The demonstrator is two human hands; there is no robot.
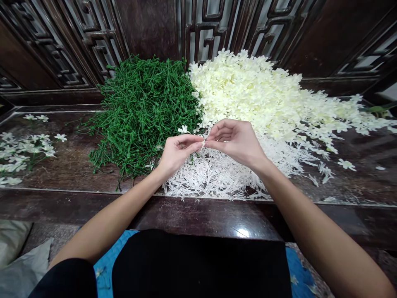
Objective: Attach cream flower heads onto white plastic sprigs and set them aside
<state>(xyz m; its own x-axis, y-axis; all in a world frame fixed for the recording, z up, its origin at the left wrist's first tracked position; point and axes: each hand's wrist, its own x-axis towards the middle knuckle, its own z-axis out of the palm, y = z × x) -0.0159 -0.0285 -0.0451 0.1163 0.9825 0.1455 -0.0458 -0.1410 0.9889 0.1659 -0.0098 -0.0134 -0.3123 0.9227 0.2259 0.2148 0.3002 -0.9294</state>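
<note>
- The left hand and the right hand meet fingertip to fingertip above the dark wooden table, and together they pinch a small white plastic piece between thumbs and forefingers; what kind of part it is cannot be told at this size.
- Directly under the hands lies a heap of white plastic stamen sprigs, spreading towards the near table edge.
- Behind the left hand sits a tangled mound of green plastic stems, with one white flower resting at its right edge, just beside the left hand's fingers.
- Behind the right hand a large pile of cream artificial petals spills out to the right.
- Far left on the table lie finished white flower sprays, well apart from the hands.
- A carved wooden lattice screen stands behind the piles.
</note>
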